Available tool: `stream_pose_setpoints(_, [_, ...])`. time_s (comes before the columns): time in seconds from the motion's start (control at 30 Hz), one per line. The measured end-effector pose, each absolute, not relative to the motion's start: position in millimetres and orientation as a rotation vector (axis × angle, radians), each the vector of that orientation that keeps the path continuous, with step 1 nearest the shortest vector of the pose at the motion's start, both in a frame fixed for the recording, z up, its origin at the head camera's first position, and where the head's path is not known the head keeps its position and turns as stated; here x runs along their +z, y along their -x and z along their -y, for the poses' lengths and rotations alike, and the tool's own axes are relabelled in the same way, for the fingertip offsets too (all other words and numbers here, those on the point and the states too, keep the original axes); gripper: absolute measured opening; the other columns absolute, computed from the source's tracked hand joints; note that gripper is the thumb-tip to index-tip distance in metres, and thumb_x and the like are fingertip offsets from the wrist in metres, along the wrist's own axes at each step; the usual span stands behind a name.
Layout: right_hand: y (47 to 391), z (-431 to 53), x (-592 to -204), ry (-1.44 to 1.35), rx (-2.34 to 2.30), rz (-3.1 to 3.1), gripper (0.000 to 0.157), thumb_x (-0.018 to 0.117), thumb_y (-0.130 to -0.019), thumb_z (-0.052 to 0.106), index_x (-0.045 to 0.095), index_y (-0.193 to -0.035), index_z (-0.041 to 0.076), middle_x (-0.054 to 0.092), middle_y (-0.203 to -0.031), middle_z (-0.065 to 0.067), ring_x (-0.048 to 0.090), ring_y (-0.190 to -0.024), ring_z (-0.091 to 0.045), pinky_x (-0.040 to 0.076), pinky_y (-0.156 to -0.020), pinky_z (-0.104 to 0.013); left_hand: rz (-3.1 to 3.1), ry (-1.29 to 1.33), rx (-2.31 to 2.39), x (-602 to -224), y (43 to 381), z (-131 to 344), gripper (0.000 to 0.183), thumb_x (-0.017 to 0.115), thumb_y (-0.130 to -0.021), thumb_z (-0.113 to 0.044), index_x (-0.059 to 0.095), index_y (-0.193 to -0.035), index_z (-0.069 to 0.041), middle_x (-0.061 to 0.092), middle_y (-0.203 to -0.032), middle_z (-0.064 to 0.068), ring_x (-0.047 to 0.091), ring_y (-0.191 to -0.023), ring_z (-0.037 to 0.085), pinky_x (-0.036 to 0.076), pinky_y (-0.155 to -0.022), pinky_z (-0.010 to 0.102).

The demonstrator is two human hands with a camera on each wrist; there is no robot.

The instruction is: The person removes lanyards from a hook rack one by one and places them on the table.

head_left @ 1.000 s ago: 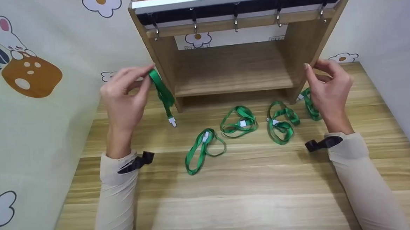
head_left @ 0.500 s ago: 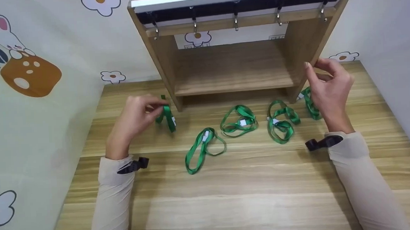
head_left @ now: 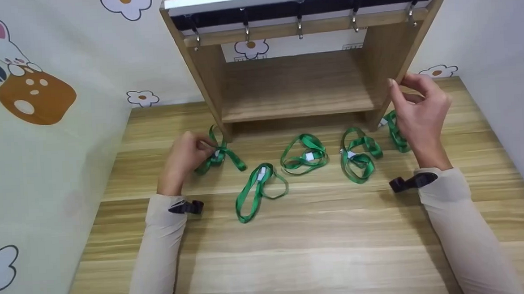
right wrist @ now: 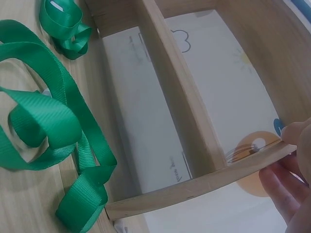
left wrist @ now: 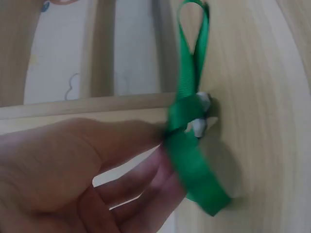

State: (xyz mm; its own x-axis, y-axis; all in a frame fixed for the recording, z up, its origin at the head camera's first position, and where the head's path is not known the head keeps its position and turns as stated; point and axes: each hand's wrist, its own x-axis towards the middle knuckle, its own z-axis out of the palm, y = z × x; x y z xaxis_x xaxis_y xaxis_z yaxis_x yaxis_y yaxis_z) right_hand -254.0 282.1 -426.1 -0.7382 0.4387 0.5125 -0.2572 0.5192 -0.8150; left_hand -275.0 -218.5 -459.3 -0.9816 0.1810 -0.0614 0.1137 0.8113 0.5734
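Observation:
At the left front foot of a small wooden shelf unit (head_left: 299, 87), my left hand (head_left: 185, 154) is low over the table. Its thumb and fingertips pinch a green lanyard (head_left: 235, 159) with a white clip; the left wrist view shows the lanyard's folded strap (left wrist: 194, 165) at the fingertips, slightly blurred. My right hand (head_left: 424, 111) grips the front edge of the unit's right side panel (head_left: 396, 59). The right wrist view shows the thumb and fingers (right wrist: 286, 187) on either side of that edge.
More green lanyards lie on the table: one in front (head_left: 251, 197), one at the middle (head_left: 307, 156), one to the right (head_left: 356, 157) and one by the right foot (head_left: 396, 133). Several metal hooks (head_left: 299, 26) line the unit's upper front. Patterned walls (head_left: 87, 142) stand behind and beside.
My left hand has come down from beside the unit's left panel to the table, bringing the lanyard, which hung and now lies bunched there. The right hand has stayed in place.

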Motion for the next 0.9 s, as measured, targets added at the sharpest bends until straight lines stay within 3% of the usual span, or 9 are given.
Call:
stream_pose_setpoints(0.27, [253.7, -281.1, -425.2, 0.149, 1.251, 2.063, 0.031, 0.083, -0.097, 0.026, 0.08, -0.122, 0.008, 0.082, -0.121, -0.008, 0.078, -0.112, -0.011, 0.064, -0.093, -0.019, -2.823, -0.284, 0.838, -469.9, 279.0, 218.6, 0.035, 0.067, -0.098, -0.003, 0.077, -0.132, -0.008, 0.075, -0.093, 0.012, 0.06, -0.069, 0.016, 0.048, -0.057, 0.026])
stream_pose_setpoints(0.43, [251.4, -280.7, -423.1, 0.176, 1.244, 2.078, 0.032, 0.083, -0.098, 0.028, 0.08, -0.123, 0.009, 0.081, -0.123, -0.008, 0.078, -0.114, -0.012, 0.064, -0.095, -0.02, -2.816, -0.23, 0.872, -474.6, 280.4, 216.0, 0.021, 0.074, -0.101, -0.011, 0.079, -0.12, -0.002, 0.078, -0.095, 0.016, 0.064, -0.069, 0.015, 0.051, -0.057, 0.025])
stream_pose_setpoints(0.63, [249.9, -280.1, -421.7, 0.189, 1.247, 2.087, 0.032, 0.083, -0.098, 0.029, 0.08, -0.124, 0.01, 0.081, -0.124, -0.007, 0.077, -0.116, -0.014, 0.064, -0.096, -0.022, -2.849, -0.137, 0.865, -474.6, 278.9, 212.2, 0.019, 0.078, -0.1, -0.017, 0.082, -0.104, 0.001, 0.08, -0.095, 0.017, 0.067, -0.073, 0.017, 0.052, -0.062, 0.023])
stream_pose_setpoints(0.9, [254.3, -281.2, -424.1, 0.159, 1.264, 2.064, 0.03, 0.083, -0.097, 0.025, 0.08, -0.121, 0.007, 0.081, -0.12, -0.01, 0.078, -0.111, -0.01, 0.064, -0.093, -0.019, -2.781, -0.117, 0.907, -472.1, 273.5, 207.2, 0.021, 0.076, -0.101, -0.021, 0.082, -0.106, -0.001, 0.079, -0.093, 0.012, 0.066, -0.073, 0.014, 0.053, -0.061, 0.022])
